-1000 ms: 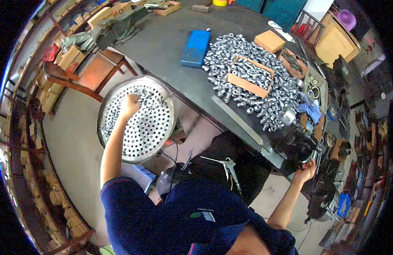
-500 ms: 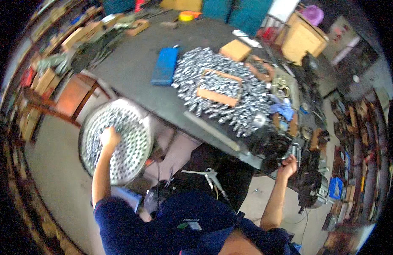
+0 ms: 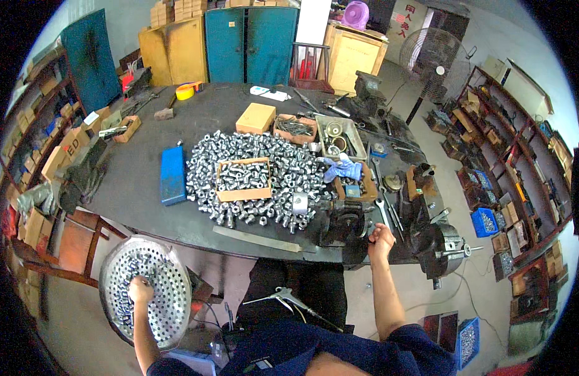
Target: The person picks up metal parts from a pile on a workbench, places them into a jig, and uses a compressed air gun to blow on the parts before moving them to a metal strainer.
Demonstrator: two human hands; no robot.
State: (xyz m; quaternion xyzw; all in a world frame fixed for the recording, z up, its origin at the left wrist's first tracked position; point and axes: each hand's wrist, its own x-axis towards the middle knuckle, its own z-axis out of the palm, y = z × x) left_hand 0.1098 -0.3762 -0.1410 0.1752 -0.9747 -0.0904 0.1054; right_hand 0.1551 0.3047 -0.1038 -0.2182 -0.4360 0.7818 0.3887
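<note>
Left grip (image 3: 140, 290) ringed by pan (image 3: 174, 301), room rightward, shiny parts (image 3: 119, 310) leftward; right grip (image 3: 381, 242) near bench (image 3: 136, 200) edge. Holds can't be told.

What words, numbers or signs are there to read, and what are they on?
I won't copy words out, but here's where writing shows:
Cardboard box on the left: big dark letters.
Pale wall or door at the back: red writing.
Blue-green cabinet: small label, too small to read.
Dark blue shirt: chest badge, any writing too small to read.
</note>
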